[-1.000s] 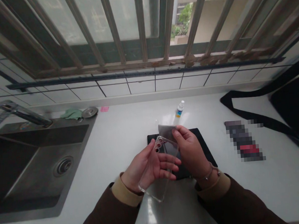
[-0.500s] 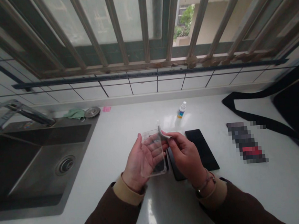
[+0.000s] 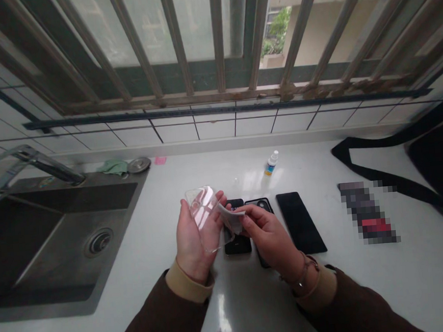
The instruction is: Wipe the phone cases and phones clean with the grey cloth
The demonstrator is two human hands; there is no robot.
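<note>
Clear phone case point(image 3: 204, 208) looks light, flexible, slippery; best held by its rims; left hand point(image 3: 192, 237) clasps it; right hand point(image 3: 269, 233) pinches soft-looking grey cloth point(image 3: 234, 217).

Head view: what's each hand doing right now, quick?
Left hand: holding the clear phone case, fingers extended behind it.
Right hand: closed, pinching a thin grey piece, apparently cloth.

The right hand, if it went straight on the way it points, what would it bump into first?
Probably the clear case in the left hand, because the right hand, pinching the grey cloth, points that way. Depth is hard to judge.
</note>
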